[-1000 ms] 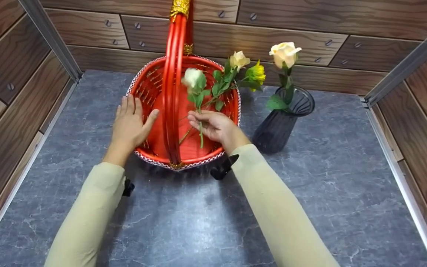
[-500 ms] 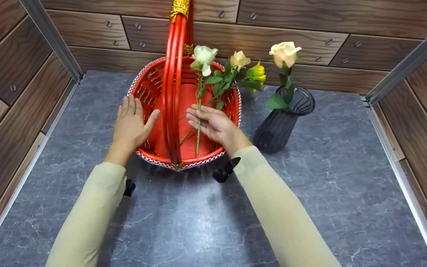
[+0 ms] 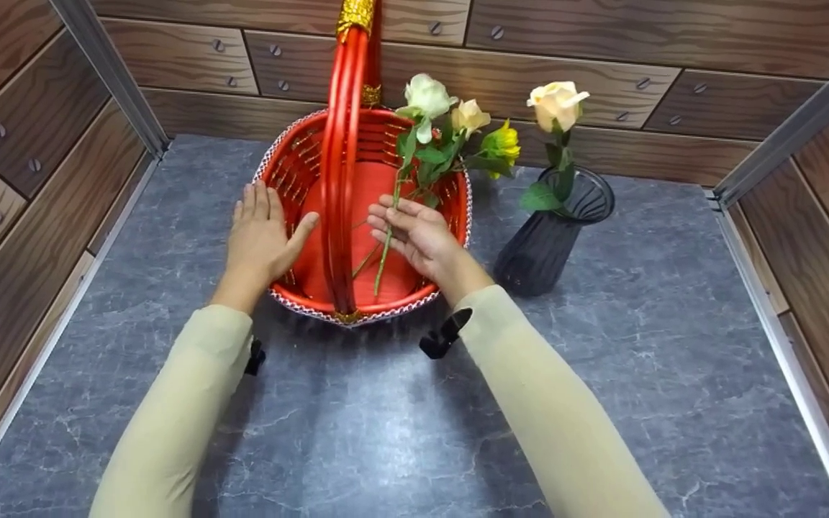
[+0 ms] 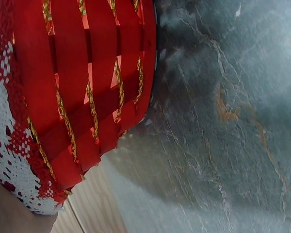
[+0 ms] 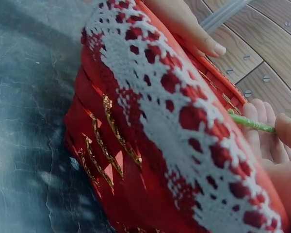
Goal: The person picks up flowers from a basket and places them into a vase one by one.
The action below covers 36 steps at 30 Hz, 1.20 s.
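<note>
A red woven basket [image 3: 404,308] with a tall arched handle and white lace trim stands on the grey surface. My left hand [image 3: 260,234] rests on its left rim, fingers straight and thumb spread toward the inside. Over the basket's right half, my right hand [image 3: 425,237] pinches the green stem of a white rose [image 3: 427,97] between thumb and fingers; the right wrist view shows the stem [image 5: 252,122] at the thumb tip. The bloom points up at the back right rim. A cream rose [image 3: 469,117] and a yellow flower [image 3: 502,144] lean out over the right rim.
A dark ribbed glass vase [image 3: 538,248] stands right of the basket, holding a peach rose [image 3: 557,106]. Wood-patterned walls [image 3: 565,72] with metal corner strips enclose the back and sides. The marbled grey surface [image 3: 357,424] stretches in front of the basket.
The white rose's bloom has swung up and to the right, beside the cream rose, and its stem now slants down to the left. My left hand has kept its place on the rim.
</note>
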Available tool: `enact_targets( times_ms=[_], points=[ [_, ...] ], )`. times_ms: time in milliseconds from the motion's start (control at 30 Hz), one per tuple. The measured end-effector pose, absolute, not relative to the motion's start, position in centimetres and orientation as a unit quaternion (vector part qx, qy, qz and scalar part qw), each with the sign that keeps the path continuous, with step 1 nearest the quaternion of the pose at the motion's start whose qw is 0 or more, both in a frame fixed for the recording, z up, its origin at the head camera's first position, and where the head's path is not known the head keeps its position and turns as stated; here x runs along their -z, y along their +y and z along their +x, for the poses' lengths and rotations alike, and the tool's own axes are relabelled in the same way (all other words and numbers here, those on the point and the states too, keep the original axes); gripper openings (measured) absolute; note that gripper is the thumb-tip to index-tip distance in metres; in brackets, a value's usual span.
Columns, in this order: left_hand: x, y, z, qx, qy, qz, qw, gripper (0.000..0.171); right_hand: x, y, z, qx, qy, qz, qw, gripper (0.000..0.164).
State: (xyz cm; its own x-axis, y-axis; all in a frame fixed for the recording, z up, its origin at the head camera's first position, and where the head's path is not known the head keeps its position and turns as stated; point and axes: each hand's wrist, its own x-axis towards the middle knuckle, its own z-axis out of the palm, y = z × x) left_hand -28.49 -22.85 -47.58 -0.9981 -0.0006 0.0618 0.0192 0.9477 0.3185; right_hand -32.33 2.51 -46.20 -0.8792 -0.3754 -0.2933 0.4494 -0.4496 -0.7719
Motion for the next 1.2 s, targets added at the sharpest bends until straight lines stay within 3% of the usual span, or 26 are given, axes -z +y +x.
enact_targets(
  times_ms=[667, 1033, 1200],
  points=[
    [47.6, -22.7, -28.5, 0.157, -0.987, 0.001, 0.030, 0.099, 42.3, 4.4, -30.9, 0.833, 0.506, 0.022, 0.224, 0.041],
    [47.5, -22.9, -28.5, 0.160, -0.987, -0.001, 0.027, 0.102, 39.6, 5.9, -29.6, 0.843, 0.496, -0.012, 0.208, 0.027],
    [47.6, -22.8, -28.6, 0.161, -0.987, -0.002, 0.028, 0.102, 38.3, 6.7, -29.2, 0.843, 0.497, -0.021, 0.206, 0.029]
  ],
)
